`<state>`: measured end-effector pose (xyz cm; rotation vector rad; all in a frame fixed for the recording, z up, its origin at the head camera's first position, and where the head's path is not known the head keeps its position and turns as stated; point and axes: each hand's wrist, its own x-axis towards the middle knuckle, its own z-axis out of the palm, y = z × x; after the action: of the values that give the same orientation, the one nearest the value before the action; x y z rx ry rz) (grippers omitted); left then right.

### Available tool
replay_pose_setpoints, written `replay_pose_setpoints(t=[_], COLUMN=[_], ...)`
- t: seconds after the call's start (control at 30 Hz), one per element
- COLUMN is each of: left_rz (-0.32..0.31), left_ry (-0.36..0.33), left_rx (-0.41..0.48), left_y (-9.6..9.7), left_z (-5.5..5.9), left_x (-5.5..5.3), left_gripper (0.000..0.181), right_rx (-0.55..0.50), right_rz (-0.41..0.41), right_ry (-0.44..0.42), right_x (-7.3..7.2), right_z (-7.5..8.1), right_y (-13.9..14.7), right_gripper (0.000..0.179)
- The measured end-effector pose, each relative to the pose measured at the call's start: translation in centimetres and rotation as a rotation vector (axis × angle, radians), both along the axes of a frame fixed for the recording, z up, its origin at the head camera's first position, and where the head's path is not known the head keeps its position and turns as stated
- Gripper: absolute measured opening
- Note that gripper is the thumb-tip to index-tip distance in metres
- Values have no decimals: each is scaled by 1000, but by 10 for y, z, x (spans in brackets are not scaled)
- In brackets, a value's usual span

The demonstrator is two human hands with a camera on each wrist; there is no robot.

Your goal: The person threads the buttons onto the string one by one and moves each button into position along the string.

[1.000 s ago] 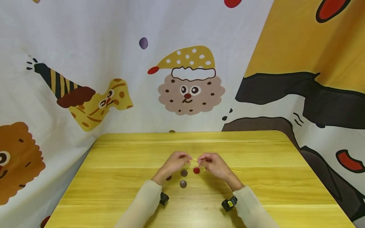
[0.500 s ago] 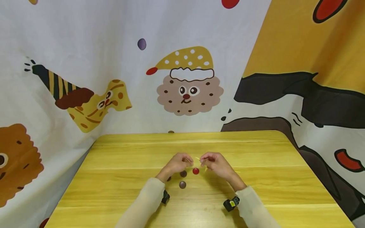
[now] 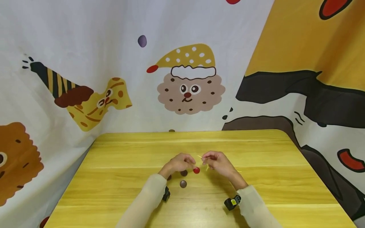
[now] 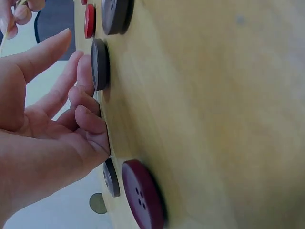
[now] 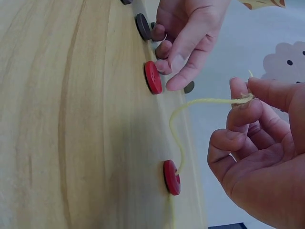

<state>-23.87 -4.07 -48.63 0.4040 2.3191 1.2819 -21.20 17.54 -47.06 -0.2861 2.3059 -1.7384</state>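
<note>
My right hand (image 3: 218, 163) pinches a yellow string (image 5: 205, 100) near its end between thumb and index finger; the tip pokes out past the fingers. In the right wrist view the string runs down through a red button (image 5: 172, 177) near the tabletop. My left hand (image 3: 182, 162) holds nothing. Its thumb and index finger are apart, fingertips close beside a second red button (image 5: 153, 77) that lies on the table. A dark button (image 4: 99, 64) is right by the left fingers in the left wrist view.
Several more buttons lie near the left hand, among them a grey-brown one (image 3: 183, 184) and a maroon one (image 4: 142, 194) with four holes. The wooden table (image 3: 128, 190) ends at a printed cloth curtain (image 3: 119, 47) behind it.
My left hand has let go of the string and moved right and slightly down to the loose red button. My right hand has shifted a little to the right, still pinching the string.
</note>
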Motion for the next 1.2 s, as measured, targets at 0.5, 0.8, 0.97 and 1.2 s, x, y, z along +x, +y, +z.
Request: replay_pose_setpoints(t=[0.5,0.8,0.97,1.2], left_rz=[-19,16,36,51], left_ry=[32,23,34,22], left_rx=[-109,-134,-131,-158], left_y=[0,5,9,10], left_z=[4,4,5,0], left_x=[0,1,-1,-1], left_gripper=[19,21,19,13], right_rx=[-33,-16,-22,-26], right_rz=[-23,-16,-24,-9], right_ry=[-36,-40,-39,-39], right_x=[-10,-15,-17,-17], right_z=[-11,-13,-12,-15], right_y=[-1,-1,-1,-3], right_gripper=[25,23,24,25])
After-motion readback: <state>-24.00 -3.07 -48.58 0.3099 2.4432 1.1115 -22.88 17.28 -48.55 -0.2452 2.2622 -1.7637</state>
